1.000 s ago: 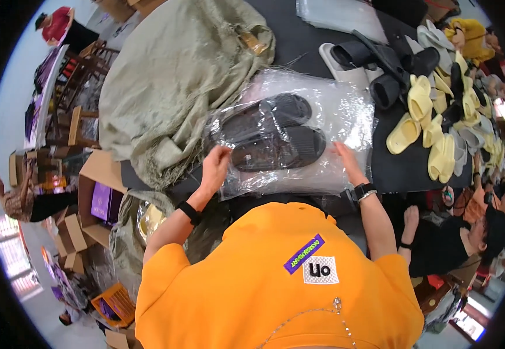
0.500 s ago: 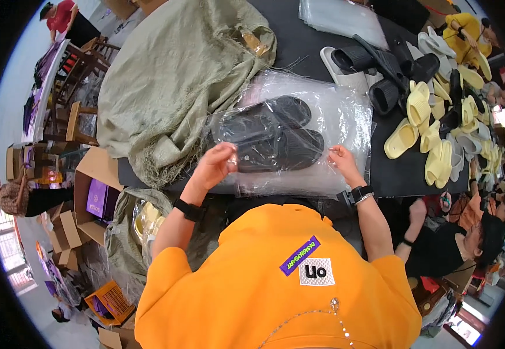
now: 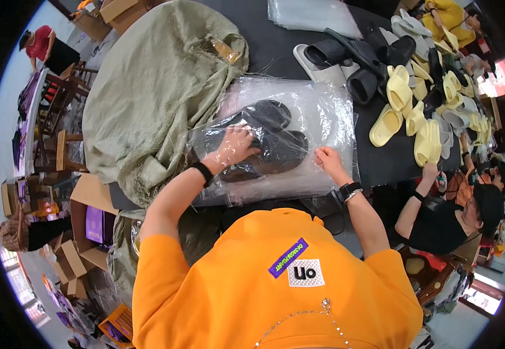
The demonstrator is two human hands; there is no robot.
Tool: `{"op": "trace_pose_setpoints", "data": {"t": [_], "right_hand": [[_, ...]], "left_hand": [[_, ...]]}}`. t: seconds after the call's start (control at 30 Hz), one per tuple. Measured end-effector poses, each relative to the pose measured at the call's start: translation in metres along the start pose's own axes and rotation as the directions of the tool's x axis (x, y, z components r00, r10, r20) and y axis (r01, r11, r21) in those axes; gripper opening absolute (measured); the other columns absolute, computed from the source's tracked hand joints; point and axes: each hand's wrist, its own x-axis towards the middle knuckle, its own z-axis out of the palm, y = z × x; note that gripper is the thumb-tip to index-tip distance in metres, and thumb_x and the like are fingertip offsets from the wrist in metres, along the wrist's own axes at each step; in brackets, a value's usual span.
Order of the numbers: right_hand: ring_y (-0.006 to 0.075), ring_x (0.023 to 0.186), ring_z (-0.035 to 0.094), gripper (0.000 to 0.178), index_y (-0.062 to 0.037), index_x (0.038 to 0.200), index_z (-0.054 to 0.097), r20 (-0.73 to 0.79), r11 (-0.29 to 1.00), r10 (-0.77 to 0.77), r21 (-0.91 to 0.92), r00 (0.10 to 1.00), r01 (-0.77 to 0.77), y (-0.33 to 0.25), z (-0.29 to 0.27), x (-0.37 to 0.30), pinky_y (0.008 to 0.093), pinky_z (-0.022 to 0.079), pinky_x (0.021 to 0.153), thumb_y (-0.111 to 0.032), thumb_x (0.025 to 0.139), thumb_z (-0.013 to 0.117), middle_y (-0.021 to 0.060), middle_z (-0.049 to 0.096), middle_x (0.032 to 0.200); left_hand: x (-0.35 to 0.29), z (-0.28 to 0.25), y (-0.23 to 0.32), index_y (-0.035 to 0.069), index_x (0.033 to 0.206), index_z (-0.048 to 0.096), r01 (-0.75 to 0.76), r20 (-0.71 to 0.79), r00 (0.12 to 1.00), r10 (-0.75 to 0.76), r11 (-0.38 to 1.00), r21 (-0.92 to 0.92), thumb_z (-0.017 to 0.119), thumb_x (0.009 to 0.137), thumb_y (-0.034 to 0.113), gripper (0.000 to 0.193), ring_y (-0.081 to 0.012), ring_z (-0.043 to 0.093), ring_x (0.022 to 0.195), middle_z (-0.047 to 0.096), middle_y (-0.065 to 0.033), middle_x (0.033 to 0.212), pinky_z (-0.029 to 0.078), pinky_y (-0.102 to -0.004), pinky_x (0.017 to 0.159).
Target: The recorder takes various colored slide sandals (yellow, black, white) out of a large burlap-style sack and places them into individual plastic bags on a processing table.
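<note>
Left hand (image 3: pixel 235 146) has moved farther onto the clear bag (image 3: pixel 201 137), spread over 2 black slippers (image 3: pixel 285 150), apparently flattening it; right hand (image 3: pixel 332 164) pinches its right end

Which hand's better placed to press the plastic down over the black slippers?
Left, likely: the left hand is spread over the black slippers and their clear plastic, while the right hand sits off to their right.

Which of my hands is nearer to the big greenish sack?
Left. The left hand lies over the plastic-covered black slippers, right of the sack; the right hand is farther right, past those slippers.
</note>
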Motion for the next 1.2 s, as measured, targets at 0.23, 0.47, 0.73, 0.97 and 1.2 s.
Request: {"op": "trace_pose_setpoints", "data": {"t": [0.23, 0.47, 0.73, 0.97, 1.2], "right_hand": [[0.0065, 0.057, 0.047, 0.019, -0.0024, 0.078, 0.053, -0.065, 0.994, -0.109, -0.006, 0.992, 0.109, 0.017, -0.005, 0.001, 0.0221, 0.037, 0.051, -0.019, 0.086, 0.051, -0.0003, 0.052, 0.062], [0.0051, 0.054, 0.045, 0.015, -0.0070, 0.080, 0.051, -0.137, 0.995, -0.059, 0.074, 0.989, 0.069, 0.011, -0.017, -0.016, 0.0199, 0.036, 0.048, -0.020, 0.087, 0.049, -0.0021, 0.048, 0.061], [0.0060, 0.054, 0.045, 0.016, -0.0042, 0.082, 0.052, -0.348, 0.968, -0.220, -0.193, 0.911, 0.160, 0.009, -0.021, -0.014, 0.0227, 0.036, 0.049, -0.019, 0.086, 0.050, -0.0010, 0.048, 0.060], [0.0058, 0.051, 0.042, 0.017, -0.0038, 0.079, 0.053, -0.405, 0.972, -0.201, -0.198, 0.892, 0.129, 0.018, -0.016, -0.017, 0.0228, 0.034, 0.048, -0.019, 0.087, 0.049, -0.0013, 0.047, 0.057], [0.0104, 0.052, 0.045, 0.019, -0.0027, 0.080, 0.053, -0.431, 0.970, -0.205, -0.207, 0.879, 0.125, 0.013, -0.019, -0.015, 0.0279, 0.037, 0.050, -0.020, 0.086, 0.048, 0.0028, 0.049, 0.057]], "left_hand": [[0.036, 0.044, 0.030, 0.001, 0.100, 0.054, 0.072, -0.163, 0.984, -0.075, 0.997, -0.026, 0.062, 0.071, 0.025, 0.039, -0.0339, 0.039, 0.111, 0.051, -0.0147, 0.109, 0.031, -0.0483, 0.089], [0.041, 0.037, 0.035, 0.002, 0.091, 0.050, -0.009, -0.309, 0.951, -0.017, 0.997, -0.083, 0.057, 0.060, 0.005, 0.032, -0.0306, 0.044, 0.102, 0.051, -0.0117, 0.094, 0.032, -0.0438, 0.085], [0.045, 0.057, 0.019, 0.003, 0.100, 0.049, 0.025, -0.183, 0.982, -0.041, 0.996, -0.089, 0.061, 0.056, 0.007, 0.046, -0.0300, 0.042, 0.108, 0.051, -0.0120, 0.106, 0.033, -0.0447, 0.088], [-0.026, 0.044, -0.008, 0.000, 0.107, 0.047, 0.046, -0.126, 0.991, -0.042, 0.999, 0.027, 0.062, 0.052, 0.008, 0.058, -0.0295, 0.045, 0.106, 0.050, -0.0132, 0.108, 0.032, -0.0402, 0.090], [-0.102, 0.036, -0.048, -0.002, 0.086, 0.052, 0.253, -0.343, 0.893, -0.291, 0.956, -0.150, 0.050, 0.055, 0.000, 0.032, -0.0356, 0.043, 0.106, 0.053, -0.0176, 0.101, 0.031, -0.0428, 0.087]]}}
